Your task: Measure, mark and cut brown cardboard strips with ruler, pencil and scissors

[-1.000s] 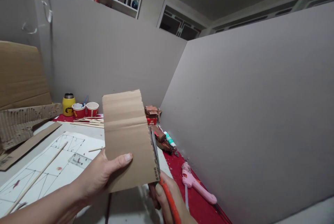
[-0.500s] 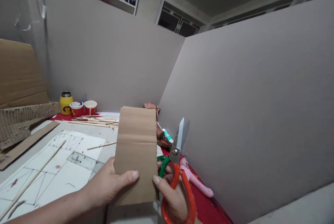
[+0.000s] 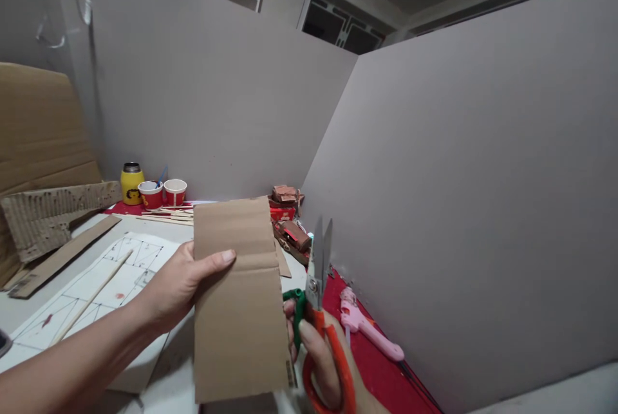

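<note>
My left hand (image 3: 193,275) grips a rectangular piece of brown cardboard (image 3: 239,324) by its left edge, thumb flat on the front face and fingers hidden behind. The cardboard stands nearly upright and has a crease across its upper part. In my right hand (image 3: 323,353) is a pair of scissors (image 3: 316,285) with orange and green handles. Their blades point up, slightly apart, just right of the cardboard and not cutting it. Under the left forearm lies white paper (image 3: 101,285) with a drawn truss pattern and a thin wooden stick (image 3: 91,298) across it.
A pink glue gun (image 3: 369,330) rests on red cloth (image 3: 364,362) at the right. Behind stand a yellow jar (image 3: 132,185), two red-and-white cups (image 3: 175,193) and thin sticks (image 3: 167,216). Cardboard pieces (image 3: 43,137) lean at the left; grey panels (image 3: 217,105) enclose the table.
My left hand has moved up the cardboard's left edge. The right thumb has left the cardboard, and the scissors blades have parted slightly. The cardboard has shifted left, with more of its lower part showing.
</note>
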Tool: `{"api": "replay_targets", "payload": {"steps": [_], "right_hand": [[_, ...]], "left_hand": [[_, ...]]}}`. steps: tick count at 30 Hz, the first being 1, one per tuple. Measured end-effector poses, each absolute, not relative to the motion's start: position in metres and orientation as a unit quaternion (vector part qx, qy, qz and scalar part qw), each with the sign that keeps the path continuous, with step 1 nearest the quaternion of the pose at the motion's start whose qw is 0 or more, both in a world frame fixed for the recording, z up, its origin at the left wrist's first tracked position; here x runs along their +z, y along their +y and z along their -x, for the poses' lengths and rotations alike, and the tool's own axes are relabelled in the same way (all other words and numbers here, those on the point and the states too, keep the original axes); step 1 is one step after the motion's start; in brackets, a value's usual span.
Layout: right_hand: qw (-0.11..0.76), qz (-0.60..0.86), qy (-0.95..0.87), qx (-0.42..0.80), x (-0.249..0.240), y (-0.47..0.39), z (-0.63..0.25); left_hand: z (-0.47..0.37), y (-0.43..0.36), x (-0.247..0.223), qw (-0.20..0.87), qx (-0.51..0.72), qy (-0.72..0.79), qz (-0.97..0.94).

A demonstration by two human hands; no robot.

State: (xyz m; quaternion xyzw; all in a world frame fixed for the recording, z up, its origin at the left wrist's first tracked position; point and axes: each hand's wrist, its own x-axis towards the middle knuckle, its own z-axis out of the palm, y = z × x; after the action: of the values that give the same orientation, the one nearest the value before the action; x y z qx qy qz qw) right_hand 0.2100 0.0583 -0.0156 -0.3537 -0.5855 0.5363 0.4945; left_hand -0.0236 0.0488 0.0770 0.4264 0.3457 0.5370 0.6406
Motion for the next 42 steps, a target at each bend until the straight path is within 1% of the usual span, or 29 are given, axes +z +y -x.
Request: {"api": "replay_targets", "payload": {"steps": [3,8,14,22,27,32,37,42], "right_hand": [[0.476,0.371,-0.578,0.550,-0.007,0.062,-0.208],[0.431,0.360,-0.650,0.512,0.001,0.059,-0.208],[0.433,0.343,-0.682,0.480,0.010,0.054,-0.198],[0.433,0.355,-0.687,0.464,0.015,0.055,-0.198],[0.442,0.366,-0.688,0.444,0.014,0.057,-0.202],[0.420,0.371,-0.710,0.427,0.012,0.059,-0.206],[0.406,0.392,-0.704,0.431,0.007,0.058,-0.209],[0.400,0.386,-0.684,0.472,0.017,0.055,-0.205]], "left_hand": [[0.025,0.046,0.077,0.669,0.512,0.321,-0.432],[0.025,0.044,0.076,0.670,0.508,0.313,-0.442],[0.027,0.044,0.071,0.674,0.495,0.319,-0.446],[0.026,0.045,0.063,0.697,0.466,0.318,-0.444],[0.025,0.044,0.065,0.688,0.466,0.331,-0.447],[0.024,0.044,0.066,0.686,0.460,0.336,-0.453],[0.023,0.043,0.067,0.689,0.459,0.336,-0.450],[0.022,0.042,0.065,0.691,0.461,0.325,-0.453]]}}
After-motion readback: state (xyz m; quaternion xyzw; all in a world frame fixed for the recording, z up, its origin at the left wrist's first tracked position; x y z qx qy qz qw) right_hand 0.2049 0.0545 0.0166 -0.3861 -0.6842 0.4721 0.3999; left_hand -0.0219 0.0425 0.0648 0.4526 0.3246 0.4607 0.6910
